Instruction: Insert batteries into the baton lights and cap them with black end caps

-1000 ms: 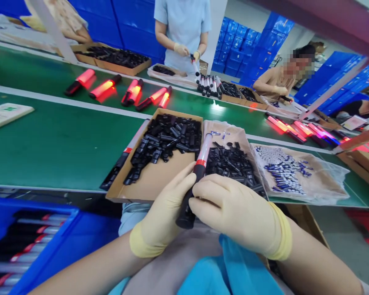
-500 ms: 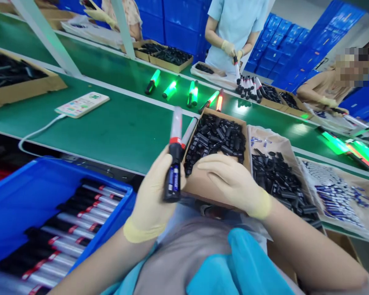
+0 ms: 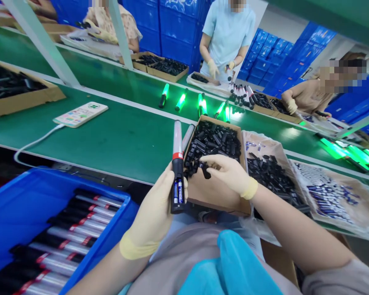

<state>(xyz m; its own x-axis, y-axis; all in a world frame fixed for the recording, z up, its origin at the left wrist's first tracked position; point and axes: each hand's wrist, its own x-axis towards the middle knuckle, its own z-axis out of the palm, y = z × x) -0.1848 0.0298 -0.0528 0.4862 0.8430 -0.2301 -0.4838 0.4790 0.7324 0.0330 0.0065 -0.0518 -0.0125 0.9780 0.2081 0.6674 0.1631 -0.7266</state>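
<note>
Fingers of the left hand [image 3: 158, 198] curl round the black handle of a light stick [image 3: 178, 162], tube pointing away from the wearer, blue batteries [image 3: 178, 191] exposed. Right of the stick, apart from it, the right hand's [image 3: 230, 172] fingers seem pinched on a black battery cover [image 3: 206, 171], over the cardboard box [image 3: 217, 193] just beside the stick.

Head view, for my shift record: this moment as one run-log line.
left hand: holding light stick, batteries exposed | right hand: touching black plastic piece over cardboard tray
</note>
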